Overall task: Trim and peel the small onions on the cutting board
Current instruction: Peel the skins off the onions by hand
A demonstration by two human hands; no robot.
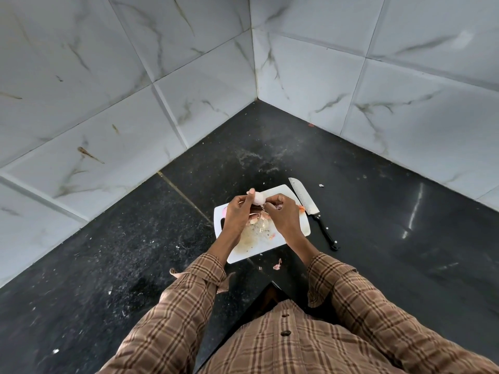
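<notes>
nearest me, plaid sleeves (351, 300) reach forward over the black counter (108, 265). a skin scrap (277, 265) lies on the counter at 6 o'clock of the white cutting board (297, 230). above the board, my left hand (237, 214) pinches a pale peeled onion (258, 198) between thumb and fingers; my right hand (280, 211) has its fingers curled against the onion's right side, holding bits of skin. loose peels (256, 217) lie between the hands. a knife (313, 211) rests at 3 o'clock of the board, blade pointing toward the tiled wall (189, 76).
</notes>
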